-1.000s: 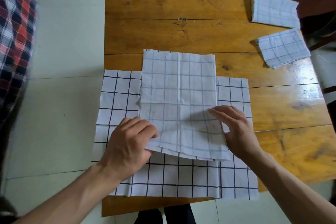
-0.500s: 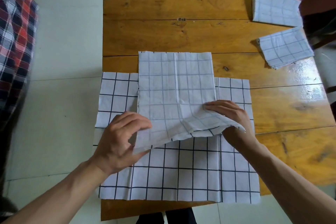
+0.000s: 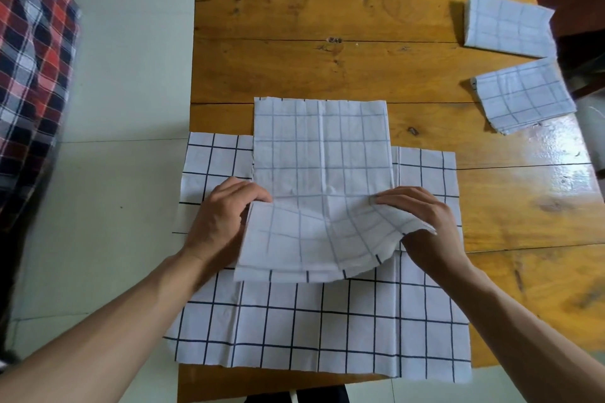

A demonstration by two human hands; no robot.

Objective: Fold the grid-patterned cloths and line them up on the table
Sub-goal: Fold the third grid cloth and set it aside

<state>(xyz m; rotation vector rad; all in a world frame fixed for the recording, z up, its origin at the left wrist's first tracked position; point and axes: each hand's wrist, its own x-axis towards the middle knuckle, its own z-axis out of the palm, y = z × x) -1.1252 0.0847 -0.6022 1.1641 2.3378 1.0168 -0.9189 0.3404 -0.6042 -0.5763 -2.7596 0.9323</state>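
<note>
From the head camera we look down on a wooden worktop (image 3: 327,69). A half-folded grid cloth (image 3: 320,154) lies near its middle, long axis running away from us toward the far edge, faint side up. Its near end is lifted and curled back. Our left hand (image 3: 222,219) pinches the near left corner, fingers curled round the edge. Our right hand (image 3: 422,219) grips the near right corner, which droops over its knuckles. Beneath it lies an unfolded grid cloth (image 3: 327,324), spread flat with bold dark lines, long axis also running away from us, its left edge hanging over the worktop's side. At the far right two folded cloths sit one behind the other: the far one (image 3: 509,24) fairly square to the edge, the nearer one (image 3: 523,95) turned askew. A red plaid fabric (image 3: 29,59) shows at the left.
</note>
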